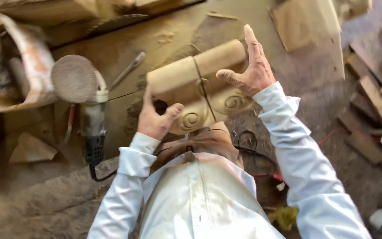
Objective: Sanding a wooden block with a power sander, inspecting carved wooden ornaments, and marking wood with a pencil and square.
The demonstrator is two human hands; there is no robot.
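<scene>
A carved, light-coloured wooden piece (200, 84) with a rounded top roll and two spiral scrolls on its face is held in front of my chest. My left hand (155, 117) grips its lower left edge, thumb by the left scroll. My right hand (250, 66) presses flat against its right end, fingers stretched upward and thumb on the front. A dark line runs down the middle of the carving. Both my arms are in white sleeves.
An angle grinder (87, 102) with a round sanding disc lies on the dusty workbench (124, 48) at left, its cord trailing toward me. A chisel-like tool (127, 71) lies beside it. Wood offcuts (376, 97) litter the floor at right. A board (306, 22) lies at top.
</scene>
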